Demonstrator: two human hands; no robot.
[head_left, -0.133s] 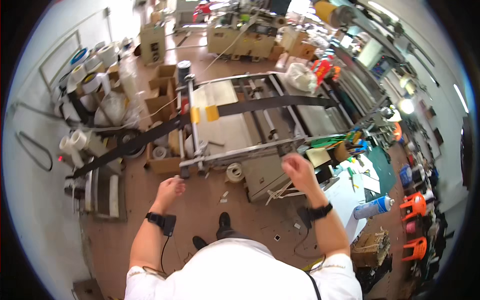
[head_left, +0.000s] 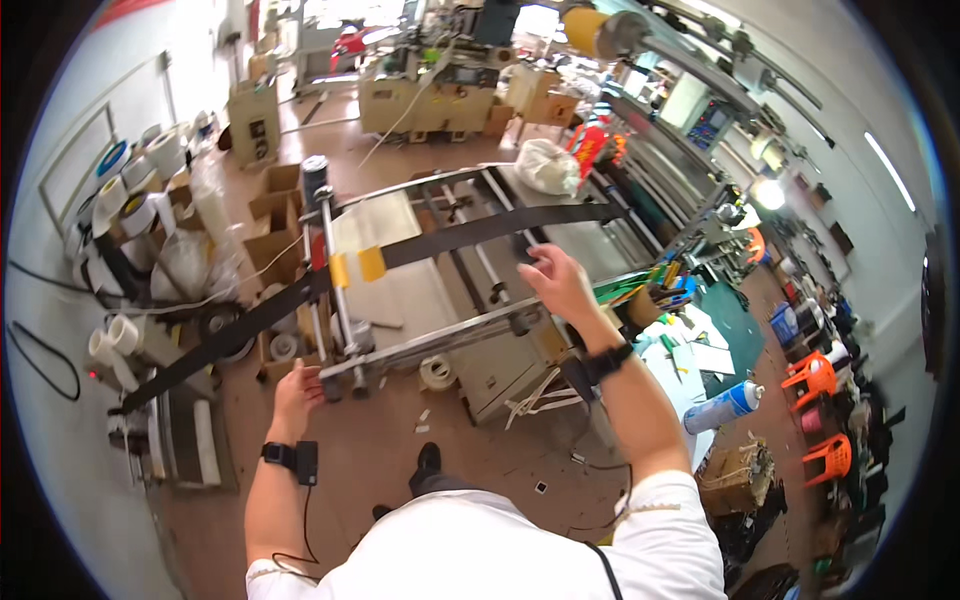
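Observation:
My right hand (head_left: 558, 284) is held over the front rail of a metal-framed machine (head_left: 440, 338), its fingers bent but apart, with nothing visible in them. Just beyond it, a long black strip (head_left: 450, 233) runs across the frame from lower left to upper right. My left hand (head_left: 296, 400) is beside the frame's front left corner, fingers loosely spread and holding nothing I can see. Whether it touches the corner I cannot tell. Two yellow pieces (head_left: 371, 263) sit along the strip, near the machine's left bar. A pale sheet (head_left: 385, 225) lies beneath it.
At right, a worktable (head_left: 735, 325) carries papers and a blue spray can (head_left: 722, 407). A grey cabinet (head_left: 495, 375) stands under the frame. Cardboard boxes (head_left: 272, 225) and rolls crowd the left. A low stand (head_left: 205, 440) is under the strip's left end. Orange stools (head_left: 808, 374) line the right.
The view has swung, shifting the scene leftward. My right hand has reached forward over the front rail, and its fingers have loosened. My left hand has come closer to the frame's corner.

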